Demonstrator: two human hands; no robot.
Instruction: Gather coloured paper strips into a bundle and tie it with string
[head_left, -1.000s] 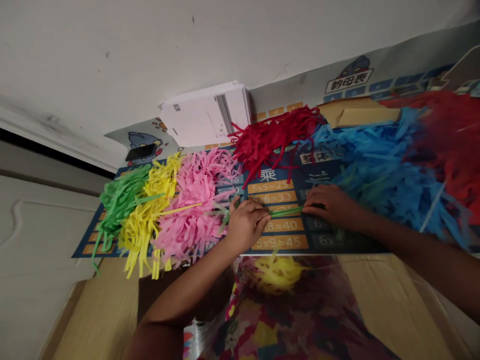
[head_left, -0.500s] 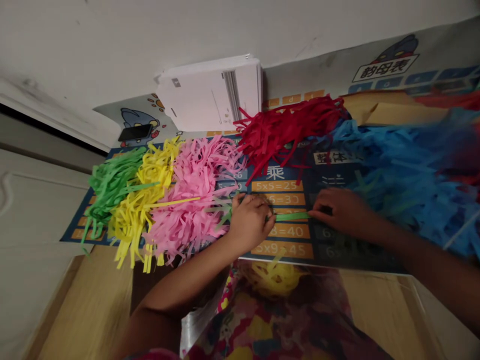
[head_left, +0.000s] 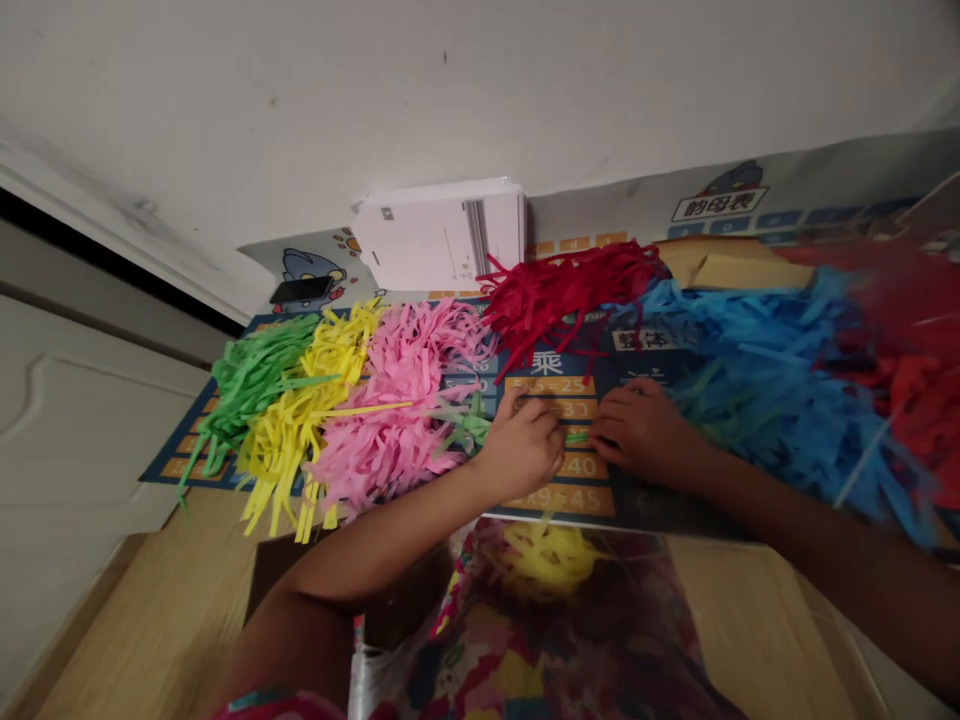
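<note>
My left hand (head_left: 526, 446) is closed over a thin green paper strip (head_left: 577, 437) on the printed mat. From its left side a tuft of pale green strips (head_left: 471, 424) sticks out, against the pink fringe. My right hand (head_left: 643, 432) is close by on the right, fingers curled at the strip's other end; only a short length of it shows between the hands. Pink strips (head_left: 405, 370) lie left of my left hand, and blue strips (head_left: 795, 400) spread right of my right hand. A red bundle (head_left: 574, 290) lies beyond both hands.
Yellow strips (head_left: 281, 440) and green strips (head_left: 262, 360) lie at the left, near a dark phone (head_left: 301, 290). White cards or papers (head_left: 431, 240) lean on the wall. Brown paper (head_left: 739, 265) and red strips (head_left: 926, 410) are at the right. A yellow clump (head_left: 551, 560) rests below the table edge.
My right hand has moved left toward my left hand, so the visible green strip between them is much shorter. The camera view has shifted slightly.
</note>
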